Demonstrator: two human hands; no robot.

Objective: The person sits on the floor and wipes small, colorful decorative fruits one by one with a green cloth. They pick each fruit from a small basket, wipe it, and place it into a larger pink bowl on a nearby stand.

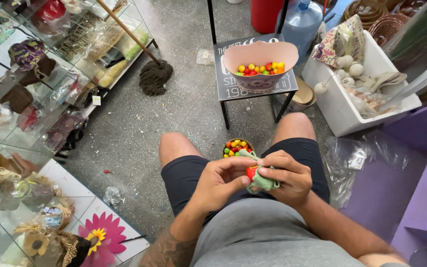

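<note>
Both hands [258,178] rub a red ball [251,172] with a green cloth [263,182]

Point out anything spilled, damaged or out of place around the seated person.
Scraps lie loose on the grey floor: a small red piece, crumpled clear plastic and a clear bag. A mop rests by the glass shelves. The small coloured fruits sit inside the pink bowl; none spilled.

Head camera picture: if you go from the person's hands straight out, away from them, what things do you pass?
Right hand and left hand with the green cloth and small red piece → little bowl of coloured balls between the knees → black stool → big pink bowl of coloured balls → red container.
</note>
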